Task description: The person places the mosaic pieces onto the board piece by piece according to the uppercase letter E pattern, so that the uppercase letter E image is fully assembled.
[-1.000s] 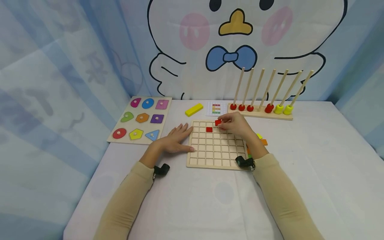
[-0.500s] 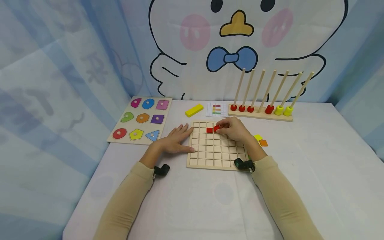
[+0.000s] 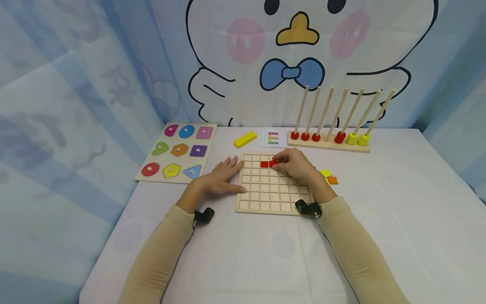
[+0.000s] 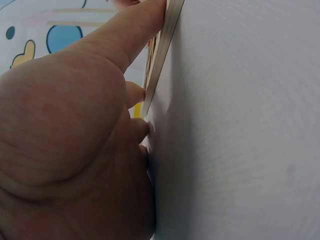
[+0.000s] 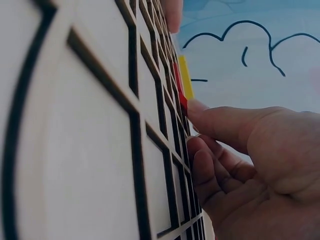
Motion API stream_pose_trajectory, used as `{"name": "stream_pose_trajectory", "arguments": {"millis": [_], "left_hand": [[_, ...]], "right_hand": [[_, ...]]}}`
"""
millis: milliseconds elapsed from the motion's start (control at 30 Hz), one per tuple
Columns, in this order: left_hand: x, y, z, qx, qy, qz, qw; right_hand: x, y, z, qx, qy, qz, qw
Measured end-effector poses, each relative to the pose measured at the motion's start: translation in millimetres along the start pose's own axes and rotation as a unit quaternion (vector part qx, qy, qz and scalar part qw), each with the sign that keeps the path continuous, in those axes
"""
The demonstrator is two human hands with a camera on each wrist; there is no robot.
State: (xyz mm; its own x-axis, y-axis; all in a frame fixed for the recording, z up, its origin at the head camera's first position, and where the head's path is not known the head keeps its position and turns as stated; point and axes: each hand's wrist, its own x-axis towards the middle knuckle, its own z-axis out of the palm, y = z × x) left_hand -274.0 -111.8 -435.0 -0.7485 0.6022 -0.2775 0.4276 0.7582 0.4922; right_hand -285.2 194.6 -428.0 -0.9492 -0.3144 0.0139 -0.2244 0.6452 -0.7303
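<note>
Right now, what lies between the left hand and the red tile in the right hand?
The head view shows bare cells of the grid board, then another red tile.

Plain beige left sleeve (image 3: 157, 257) on my feed, matching right sleeve (image 3: 360, 253), lightly creased, small black left wrist camera (image 3: 205, 215), similar right wrist camera (image 3: 307, 207).

The left grip (image 3: 221, 177) rests spread; the right grip (image 3: 295, 164) pinches with curled fingers (image 5: 204, 167).

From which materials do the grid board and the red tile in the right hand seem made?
The grid board: probably pale, unpainted wood with a matte look; the left wrist view shows streaks along its edge. The held red tile: opaque, even red suggests painted wood, though plastic remains possible.
</note>
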Motion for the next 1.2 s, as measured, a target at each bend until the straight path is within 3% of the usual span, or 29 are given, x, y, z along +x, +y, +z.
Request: {"name": "stream_pose_trajectory", "arguments": {"millis": [667, 1200], "left_hand": [[-0.4, -0.7, -0.4, -0.004, -0.001, 0.002, 1.0], [-1.7, 3.0, -2.5, -0.01, -0.006, -0.002, 0.9999]], "right_hand": [[2.3, 0, 2, -0.021, -0.008, 0.016, 0.9996], [-12.0, -12, -21, -0.002, 0.039, -0.002, 0.9992]]}}
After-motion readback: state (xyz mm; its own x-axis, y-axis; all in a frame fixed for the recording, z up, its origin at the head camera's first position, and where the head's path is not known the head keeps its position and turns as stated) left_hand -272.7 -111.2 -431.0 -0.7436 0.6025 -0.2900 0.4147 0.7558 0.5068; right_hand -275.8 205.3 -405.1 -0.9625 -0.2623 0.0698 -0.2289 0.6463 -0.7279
